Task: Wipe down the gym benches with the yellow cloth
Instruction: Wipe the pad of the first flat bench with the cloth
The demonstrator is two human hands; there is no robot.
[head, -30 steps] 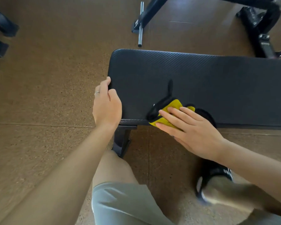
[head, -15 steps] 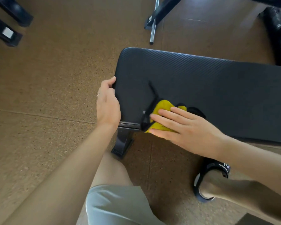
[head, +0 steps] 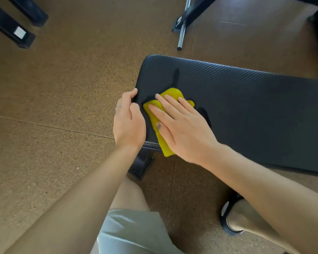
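A black padded gym bench [head: 246, 99] runs from the middle of the view to the right edge. The yellow cloth [head: 173, 94] lies on the pad near its left end, one corner hanging over the near edge. My right hand [head: 182, 127] presses flat on the cloth with straight fingers. My left hand [head: 128, 121] grips the left end of the bench pad, thumb on top and fingers curled round the edge.
The bench's black leg [head: 142, 165] stands on the brown speckled floor below my hands. A chrome bar and black frame [head: 183, 24] lie beyond the bench. Black equipment feet [head: 20, 33] sit at the top left. My knee and sandalled foot [head: 229, 217] are close below.
My right hand has slid the cloth left and further onto the pad, close to my left hand. My left hand has stayed on the bench end.
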